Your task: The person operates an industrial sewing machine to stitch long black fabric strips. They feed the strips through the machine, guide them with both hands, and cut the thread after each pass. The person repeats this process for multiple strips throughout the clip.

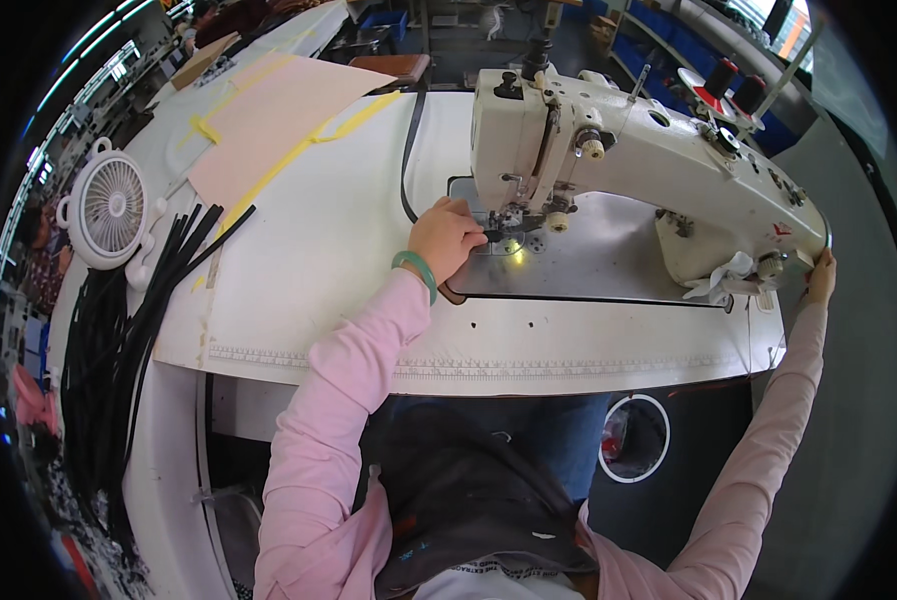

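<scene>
My left hand (446, 240) is closed in a pinch on a black strap (409, 165) beside the needle area of a white industrial sewing machine (618, 135). The strap's length runs from my fingers away over the table, curving towards its far side. Its tip lies by the presser foot (508, 222), where a small lamp glows yellow on the metal plate. At the machine's right end, my right hand (821, 278) grips the handwheel (826, 235); its fingers are partly hidden behind the machine.
A bundle of black straps (118, 340) hangs over the table's left edge, near a white fan (110, 205). Pink sheet material (278, 120) with yellow tape lies further back. Dark thread spools (723, 78) stand behind the machine. A white-rimmed bin (665, 440) sits below the table.
</scene>
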Demonstrator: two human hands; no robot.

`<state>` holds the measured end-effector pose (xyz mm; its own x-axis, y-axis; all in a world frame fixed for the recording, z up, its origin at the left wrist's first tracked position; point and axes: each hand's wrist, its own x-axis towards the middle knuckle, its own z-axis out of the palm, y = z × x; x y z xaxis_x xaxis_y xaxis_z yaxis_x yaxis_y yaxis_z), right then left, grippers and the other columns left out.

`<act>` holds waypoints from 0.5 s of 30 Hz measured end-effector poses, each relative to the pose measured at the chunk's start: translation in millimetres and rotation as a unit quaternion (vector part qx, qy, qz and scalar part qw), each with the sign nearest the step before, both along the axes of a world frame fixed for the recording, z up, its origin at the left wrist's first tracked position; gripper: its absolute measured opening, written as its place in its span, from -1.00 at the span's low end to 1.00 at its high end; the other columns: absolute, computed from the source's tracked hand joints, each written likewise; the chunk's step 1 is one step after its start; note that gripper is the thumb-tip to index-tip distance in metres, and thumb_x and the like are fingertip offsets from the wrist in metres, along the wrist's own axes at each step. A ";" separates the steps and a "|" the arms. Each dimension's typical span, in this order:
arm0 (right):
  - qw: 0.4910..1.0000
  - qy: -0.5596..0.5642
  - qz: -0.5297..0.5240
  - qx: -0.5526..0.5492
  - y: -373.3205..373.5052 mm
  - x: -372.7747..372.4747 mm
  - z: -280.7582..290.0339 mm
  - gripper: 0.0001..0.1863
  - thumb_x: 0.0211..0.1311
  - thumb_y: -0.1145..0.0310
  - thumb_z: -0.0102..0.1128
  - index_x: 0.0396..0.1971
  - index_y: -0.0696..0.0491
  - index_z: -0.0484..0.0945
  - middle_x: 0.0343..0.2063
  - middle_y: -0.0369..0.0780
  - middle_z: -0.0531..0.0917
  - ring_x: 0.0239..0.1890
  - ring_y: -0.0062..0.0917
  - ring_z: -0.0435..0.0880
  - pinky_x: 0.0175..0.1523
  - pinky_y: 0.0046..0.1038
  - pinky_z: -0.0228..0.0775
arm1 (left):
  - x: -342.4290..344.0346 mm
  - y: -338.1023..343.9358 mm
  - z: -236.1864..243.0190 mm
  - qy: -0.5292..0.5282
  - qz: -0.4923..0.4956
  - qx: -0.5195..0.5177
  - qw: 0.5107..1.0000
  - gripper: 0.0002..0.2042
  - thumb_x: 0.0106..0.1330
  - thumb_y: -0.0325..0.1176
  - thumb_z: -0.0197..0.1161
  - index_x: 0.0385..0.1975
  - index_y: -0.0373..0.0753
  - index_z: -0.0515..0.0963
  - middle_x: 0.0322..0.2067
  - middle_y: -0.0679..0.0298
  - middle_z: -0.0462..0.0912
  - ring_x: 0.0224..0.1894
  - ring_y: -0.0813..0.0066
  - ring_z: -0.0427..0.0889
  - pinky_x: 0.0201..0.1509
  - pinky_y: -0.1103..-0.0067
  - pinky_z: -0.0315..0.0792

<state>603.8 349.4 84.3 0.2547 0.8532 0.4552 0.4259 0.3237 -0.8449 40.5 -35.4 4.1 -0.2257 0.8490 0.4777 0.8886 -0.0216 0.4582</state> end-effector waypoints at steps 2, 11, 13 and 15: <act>0.992 0.114 0.049 0.031 -14.9 -11.9 -28.7 -0.59 0.31 0.02 -0.20 -0.14 0.07 0.38 -0.40 -0.28 0.51 -0.45 -0.62 0.49 -0.43 -0.58 0.36 | 0.9 0.7 -0.5 -0.002 0.001 -0.003 1.000 -0.92 -0.04 -0.35 0.28 -0.62 -0.19 0.62 -0.49 0.33 0.51 -0.29 0.33 0.45 -0.24 0.44 0.38; 0.984 0.173 0.041 0.003 -28.8 -22.8 -23.4 -0.56 0.31 0.06 -0.18 -0.08 0.15 0.32 -0.21 -0.20 0.49 -0.16 -0.52 0.47 -0.09 -0.50 0.32 | -1.8 0.2 -2.3 0.015 -0.005 -0.003 1.000 -0.89 0.00 -0.31 0.29 -0.55 -0.19 0.63 -0.49 0.32 0.49 -0.29 0.35 0.44 -0.25 0.47 0.36; 0.991 0.125 0.015 0.051 -21.9 -26.9 -3.2 -0.53 0.29 0.04 -0.17 -0.10 0.17 0.34 -0.23 -0.20 0.51 -0.17 -0.53 0.47 -0.09 -0.49 0.31 | -1.5 -1.2 -1.3 0.011 -0.003 -0.007 1.000 -0.89 0.00 -0.31 0.28 -0.55 -0.19 0.64 -0.49 0.31 0.50 -0.28 0.34 0.44 -0.24 0.47 0.36; 1.000 0.016 -0.014 0.018 -6.8 -7.6 19.5 -0.53 0.28 0.02 -0.15 -0.15 0.16 0.38 -0.25 -0.21 0.52 -0.19 -0.55 0.47 -0.11 -0.49 0.30 | -0.1 1.8 -0.4 0.010 -0.009 -0.004 1.000 -0.88 0.00 -0.31 0.28 -0.54 -0.19 0.64 -0.49 0.30 0.50 -0.28 0.33 0.44 -0.23 0.47 0.36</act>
<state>596.2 342.6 103.8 0.2932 0.8282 0.4777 0.4087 0.3431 -0.8457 40.5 -33.7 3.7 -0.2013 0.8569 0.4746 0.8972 -0.0332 0.4404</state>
